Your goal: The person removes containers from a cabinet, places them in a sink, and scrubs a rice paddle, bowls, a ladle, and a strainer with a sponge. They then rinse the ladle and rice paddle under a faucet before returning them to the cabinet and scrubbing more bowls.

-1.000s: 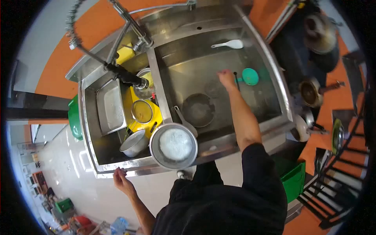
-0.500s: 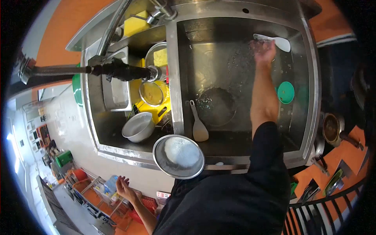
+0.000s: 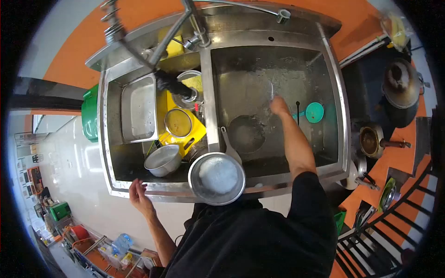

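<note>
Over the water in the right sink basin [image 3: 287, 153], my right hand [image 3: 279, 106] is closed, with a thin pale shape, blurred, at its far side. A green ladle [image 3: 314, 112] lies to its right, beside a thin dark stick [image 3: 298, 112]. My left hand [image 3: 138, 192] is empty, fingers apart, near the sink's front left edge. A metal bowl [image 3: 217, 179] with white foamy contents rests on the front rim at the divider. Behind this bowl, a pale paddle [image 3: 230, 147] leans in the right basin, partly hidden.
The left basin holds a steel tray [image 3: 139, 109], a yellow board [image 3: 197, 129], a strainer [image 3: 178, 123] and a metal bowl [image 3: 163, 160]. A spray faucet [image 3: 174, 85] hangs above. Pans, including one brown inside [image 3: 369, 141], stand at the right.
My right hand has moved left and nearer, from beside the white paddle at the back right, and closed. That paddle no longer lies there. My left hand shifted toward the sink edge. The view has shifted.
</note>
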Motion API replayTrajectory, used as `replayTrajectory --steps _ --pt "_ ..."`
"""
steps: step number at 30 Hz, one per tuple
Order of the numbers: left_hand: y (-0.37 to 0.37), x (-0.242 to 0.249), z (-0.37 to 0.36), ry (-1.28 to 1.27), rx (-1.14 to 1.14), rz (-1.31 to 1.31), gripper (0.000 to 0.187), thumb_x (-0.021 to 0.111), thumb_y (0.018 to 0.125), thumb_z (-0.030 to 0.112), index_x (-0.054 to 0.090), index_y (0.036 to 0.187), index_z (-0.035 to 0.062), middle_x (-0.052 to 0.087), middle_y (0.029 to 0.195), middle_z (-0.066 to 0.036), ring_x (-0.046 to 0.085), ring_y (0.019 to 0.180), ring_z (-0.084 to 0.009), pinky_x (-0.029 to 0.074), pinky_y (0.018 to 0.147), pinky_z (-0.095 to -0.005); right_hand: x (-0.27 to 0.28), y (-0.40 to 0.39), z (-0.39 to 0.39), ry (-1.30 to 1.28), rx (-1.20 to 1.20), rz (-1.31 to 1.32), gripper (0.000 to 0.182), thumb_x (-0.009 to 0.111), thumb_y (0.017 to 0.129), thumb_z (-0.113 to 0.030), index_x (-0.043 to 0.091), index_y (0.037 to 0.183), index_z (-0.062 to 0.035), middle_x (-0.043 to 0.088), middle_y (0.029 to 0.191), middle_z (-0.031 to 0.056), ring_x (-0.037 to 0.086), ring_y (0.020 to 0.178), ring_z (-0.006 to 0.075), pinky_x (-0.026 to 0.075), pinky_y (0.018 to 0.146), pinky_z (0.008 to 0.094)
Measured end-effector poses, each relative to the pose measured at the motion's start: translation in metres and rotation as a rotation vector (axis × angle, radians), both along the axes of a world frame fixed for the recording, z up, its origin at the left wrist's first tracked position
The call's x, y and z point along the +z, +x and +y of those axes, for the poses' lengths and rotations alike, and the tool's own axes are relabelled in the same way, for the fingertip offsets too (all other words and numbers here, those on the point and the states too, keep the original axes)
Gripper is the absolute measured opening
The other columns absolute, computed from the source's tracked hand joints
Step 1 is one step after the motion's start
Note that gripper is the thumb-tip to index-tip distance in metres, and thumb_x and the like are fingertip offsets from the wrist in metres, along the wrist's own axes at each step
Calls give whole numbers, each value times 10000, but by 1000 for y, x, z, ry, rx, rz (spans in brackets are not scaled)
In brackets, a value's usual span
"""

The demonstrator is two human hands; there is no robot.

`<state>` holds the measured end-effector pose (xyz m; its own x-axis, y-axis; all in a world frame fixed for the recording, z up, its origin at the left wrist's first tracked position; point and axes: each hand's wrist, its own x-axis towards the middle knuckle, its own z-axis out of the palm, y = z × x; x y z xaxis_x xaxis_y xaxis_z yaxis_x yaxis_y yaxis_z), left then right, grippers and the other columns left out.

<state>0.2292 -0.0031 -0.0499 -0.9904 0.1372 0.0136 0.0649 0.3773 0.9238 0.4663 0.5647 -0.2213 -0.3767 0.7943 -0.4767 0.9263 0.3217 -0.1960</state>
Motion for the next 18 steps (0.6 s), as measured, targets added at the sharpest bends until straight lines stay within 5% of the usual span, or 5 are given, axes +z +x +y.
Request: replayTrajectory --steps 5,8,10,14,18 --pt "-35 2 66 193 -278 -71 236 551 985 142 617 1144 -19 666 1007 -106 646 896 -164 536 782 -275 142 -20 -69 147 89 53 353 529 889 -161 596 1192 6 640 1084 267 630 990 430 493 860 512" --pt "-33 0 129 258 -689 -243 308 559 976 174 596 1210 -21 670 1097 -114 640 993 -192 501 868 -313 213 -51 -155 264 211 282 364 480 897 -130 568 1213 29 632 1032 301 633 935 450 496 834 524" --pt "-15 28 169 281 -792 -600 398 521 996 248 529 1282 -29 661 1136 -111 622 1051 -209 488 883 -345 255 -85 -228 223 320 325 395 471 893 -112 528 1253 42 619 1038 312 626 934 450 495 839 520" --pt "-19 21 187 516 -772 -1055 289 491 1005 219 529 1191 1 667 1046 -112 638 893 -176 504 744 -320 239 -128 -338 187 423 342 409 503 887 -124 527 1267 23 603 1103 260 618 965 426 487 861 511" --pt "-62 -4 137 487 -590 -756 204 456 1011 181 526 1087 5 692 1000 -120 680 791 -217 513 651 -342 237 -133 -373 215 398 736 352 582 884 -170 582 1194 -3 608 1091 196 631 956 385 502 846 467"
